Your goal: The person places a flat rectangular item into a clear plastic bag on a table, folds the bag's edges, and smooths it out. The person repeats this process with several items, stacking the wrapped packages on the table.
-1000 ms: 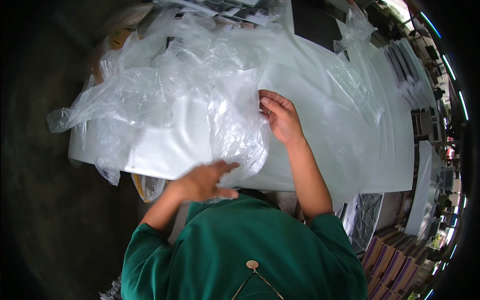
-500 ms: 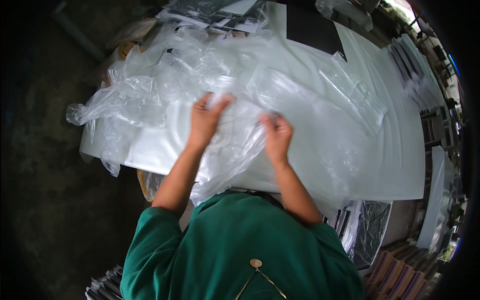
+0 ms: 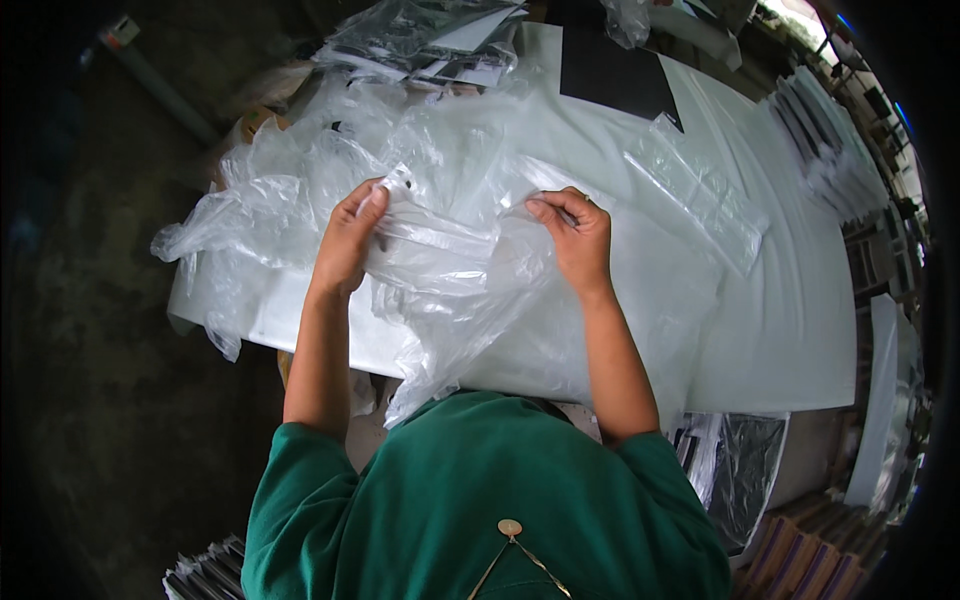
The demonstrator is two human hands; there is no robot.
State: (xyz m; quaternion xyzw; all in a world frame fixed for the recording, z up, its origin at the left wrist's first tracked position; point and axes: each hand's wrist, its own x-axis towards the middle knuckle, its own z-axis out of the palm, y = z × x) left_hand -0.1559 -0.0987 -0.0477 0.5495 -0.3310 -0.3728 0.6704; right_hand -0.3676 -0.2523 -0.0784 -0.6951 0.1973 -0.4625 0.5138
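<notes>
A crumpled clear plastic bag (image 3: 450, 265) is stretched between my two hands above the table, its lower part hanging toward my shirt. My left hand (image 3: 350, 228) pinches its upper left edge between thumb and fingers. At the upper right edge, my right hand (image 3: 578, 232) grips the plastic with thumb and forefinger. To the left of my left hand lies a heap of loose clear plastic (image 3: 255, 205). Beyond my right hand, a flat clear plastic sleeve (image 3: 700, 190) rests on the table.
The white-covered table (image 3: 790, 320) has a curved near edge. A black sheet (image 3: 618, 75) lies at its far side, beside plastic-wrapped flat pieces (image 3: 420, 40). Stacked wrapped panels (image 3: 825, 150) stand at the right. Below right are a black wrapped panel (image 3: 745, 465) and brown stacked pieces (image 3: 805, 550).
My hands have moved apart, the left one to the left and the right one to the right and slightly up. The plastic bag between them is now spread wider.
</notes>
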